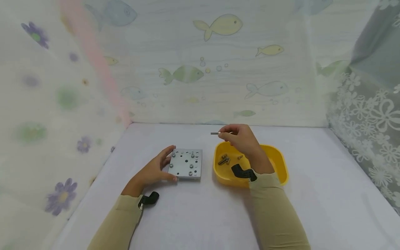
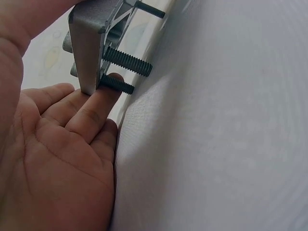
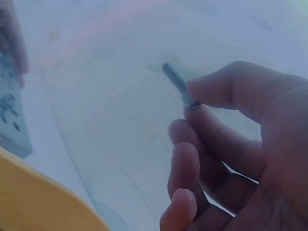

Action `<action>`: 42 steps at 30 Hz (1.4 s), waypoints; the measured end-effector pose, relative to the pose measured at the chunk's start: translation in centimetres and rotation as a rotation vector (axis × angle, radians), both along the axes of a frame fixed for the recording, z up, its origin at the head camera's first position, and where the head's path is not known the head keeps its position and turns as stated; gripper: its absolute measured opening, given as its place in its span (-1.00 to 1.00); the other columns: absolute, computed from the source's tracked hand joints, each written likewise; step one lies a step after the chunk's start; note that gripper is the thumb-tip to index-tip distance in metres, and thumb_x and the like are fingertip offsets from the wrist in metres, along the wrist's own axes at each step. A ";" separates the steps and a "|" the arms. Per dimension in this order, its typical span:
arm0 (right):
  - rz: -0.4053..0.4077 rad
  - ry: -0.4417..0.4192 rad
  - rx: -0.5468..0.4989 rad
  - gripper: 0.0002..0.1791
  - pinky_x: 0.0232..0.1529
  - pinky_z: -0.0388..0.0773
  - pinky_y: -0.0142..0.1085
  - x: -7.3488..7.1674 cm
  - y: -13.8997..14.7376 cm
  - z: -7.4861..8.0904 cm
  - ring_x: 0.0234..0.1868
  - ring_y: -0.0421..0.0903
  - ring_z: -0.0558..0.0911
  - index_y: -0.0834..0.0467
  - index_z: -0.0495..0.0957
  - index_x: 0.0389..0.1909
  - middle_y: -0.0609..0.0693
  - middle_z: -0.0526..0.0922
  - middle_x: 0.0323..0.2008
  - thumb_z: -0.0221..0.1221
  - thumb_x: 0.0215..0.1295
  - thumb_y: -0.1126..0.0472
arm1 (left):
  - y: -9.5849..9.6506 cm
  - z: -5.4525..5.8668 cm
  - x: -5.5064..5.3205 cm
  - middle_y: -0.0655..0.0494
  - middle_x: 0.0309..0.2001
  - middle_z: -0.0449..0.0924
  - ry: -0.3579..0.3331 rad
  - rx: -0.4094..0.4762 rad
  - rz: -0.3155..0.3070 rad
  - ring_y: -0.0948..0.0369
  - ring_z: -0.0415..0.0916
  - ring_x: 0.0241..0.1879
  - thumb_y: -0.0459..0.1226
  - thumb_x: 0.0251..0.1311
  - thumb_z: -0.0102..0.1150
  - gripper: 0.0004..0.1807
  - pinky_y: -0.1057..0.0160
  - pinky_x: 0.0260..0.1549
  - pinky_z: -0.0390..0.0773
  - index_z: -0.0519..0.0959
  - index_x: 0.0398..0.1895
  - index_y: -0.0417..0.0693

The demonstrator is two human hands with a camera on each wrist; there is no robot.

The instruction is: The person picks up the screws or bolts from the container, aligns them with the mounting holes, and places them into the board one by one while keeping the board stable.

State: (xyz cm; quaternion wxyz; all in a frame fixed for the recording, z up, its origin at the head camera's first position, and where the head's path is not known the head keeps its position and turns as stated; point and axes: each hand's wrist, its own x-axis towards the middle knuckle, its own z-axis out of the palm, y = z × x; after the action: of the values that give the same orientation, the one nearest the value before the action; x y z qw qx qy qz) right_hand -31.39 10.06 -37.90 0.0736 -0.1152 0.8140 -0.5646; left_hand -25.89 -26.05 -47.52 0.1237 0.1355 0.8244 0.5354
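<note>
Right grip (image 1: 239,139) pinches bolt (image 3: 174,78) near head, tip free — left grip (image 1: 155,169) holds plate (image 1: 183,171).

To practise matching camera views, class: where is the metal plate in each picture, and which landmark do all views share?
Head: metal plate, below centre, slightly left.
Left wrist: metal plate, top left, seen edge-on.
Right wrist: metal plate, cut off at left edge.
Shared landmark: the left hand, next to the plate.
</note>
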 end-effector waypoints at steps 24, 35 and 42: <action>0.028 0.078 0.158 -0.90 -0.14 0.61 -0.24 2.0 -7.8 -2.7 -0.16 -0.08 0.63 -0.11 0.77 -0.23 -0.17 0.73 -0.21 0.39 0.32 0.00 | -0.1 -0.1 -0.2 0.31 0.68 -0.07 0.010 0.003 -0.011 0.10 0.15 0.59 -0.19 -0.26 0.77 0.47 -0.14 0.55 0.02 -0.08 0.70 0.25; 0.058 0.115 0.287 -0.95 -0.08 0.60 -0.28 2.8 -9.9 -3.6 -0.14 -0.12 0.59 -0.09 0.76 -0.24 -0.20 0.70 -0.28 0.38 0.33 0.06 | -0.2 -0.3 0.0 0.30 0.68 -0.06 0.014 -0.015 -0.024 0.09 0.14 0.60 -0.17 -0.24 0.76 0.45 -0.16 0.56 -0.02 -0.07 0.69 0.31; 0.053 0.112 0.348 -0.92 0.09 0.60 -0.19 3.1 -10.7 -4.0 -0.06 -0.15 0.60 -0.10 0.76 -0.21 -0.22 0.71 -0.20 0.36 0.36 0.03 | -0.3 -0.3 0.0 0.32 0.67 -0.06 0.020 0.000 -0.032 0.10 0.14 0.59 -0.21 -0.21 0.75 0.44 -0.16 0.55 -0.01 -0.08 0.70 0.26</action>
State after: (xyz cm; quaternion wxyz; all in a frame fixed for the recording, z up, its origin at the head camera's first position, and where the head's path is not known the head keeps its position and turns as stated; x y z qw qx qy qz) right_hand -28.24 -0.62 -41.87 0.0618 -0.1532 0.8990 -0.4057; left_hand -25.88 -26.34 -47.78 0.1242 0.1539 0.8233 0.5320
